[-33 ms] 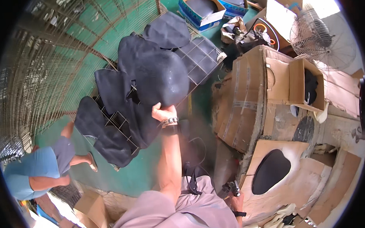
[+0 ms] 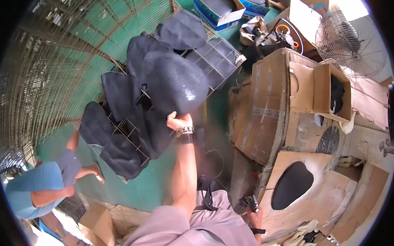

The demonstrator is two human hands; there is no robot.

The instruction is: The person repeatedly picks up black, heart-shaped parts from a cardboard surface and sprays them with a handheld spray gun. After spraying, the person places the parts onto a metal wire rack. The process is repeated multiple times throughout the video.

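My left hand [image 2: 179,122] pinches the near edge of a dark grey, rounded sheet piece [image 2: 176,82], holding it over a wire rack [image 2: 212,57]. A wet-looking bright patch shines on its surface. Several similar dark pieces [image 2: 118,95] lie on the rack around and under it. Low at the right, my right hand [image 2: 254,218] is closed around a small metal spray gun [image 2: 251,203], partly hidden by blur and the bench edge. A black rounded piece [image 2: 292,185] lies flat on the cardboard-covered bench [image 2: 329,196], above my right hand.
A large taped cardboard box [image 2: 259,108] stands right of the rack. Beyond are blue boxes [image 2: 224,22] with dark pieces and a wire-cage fan [image 2: 350,39]. Wire racks [image 2: 44,85] line the left. A person in a blue shirt [image 2: 36,183] stands at the lower left.
The held sheet piece has tilted and shifted slightly right, and a bright sheen now shows on it. My left hand moved slightly right with it; my right hand stays about where it was.
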